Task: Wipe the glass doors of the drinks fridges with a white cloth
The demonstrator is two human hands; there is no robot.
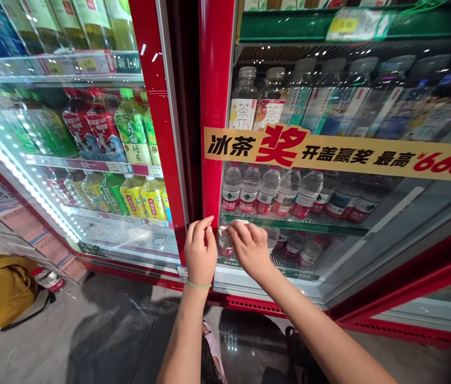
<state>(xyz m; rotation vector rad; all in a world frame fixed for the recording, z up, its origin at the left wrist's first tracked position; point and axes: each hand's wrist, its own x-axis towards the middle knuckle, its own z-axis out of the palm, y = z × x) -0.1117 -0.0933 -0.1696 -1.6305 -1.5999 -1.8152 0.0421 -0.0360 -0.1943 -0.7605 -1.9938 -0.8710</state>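
My left hand is at the red-framed fridge door, its fingers bent around the frame's edge. A green band circles that wrist. Against the lower left of the door's glass, my right hand is closed, knuckles up. A small white piece like a tissue shows at its fingertips; most of it is hidden under the fingers. Behind the glass stand water bottles with red and white labels, on a green-edged shelf. A yellow sticker strip with Chinese lettering crosses the door above my hands.
On the left stands another drinks fridge with several rows of bottles. A mustard-yellow bag lies on the grey floor, with a red-labelled bottle beside it. Another red frame slants across the lower right.
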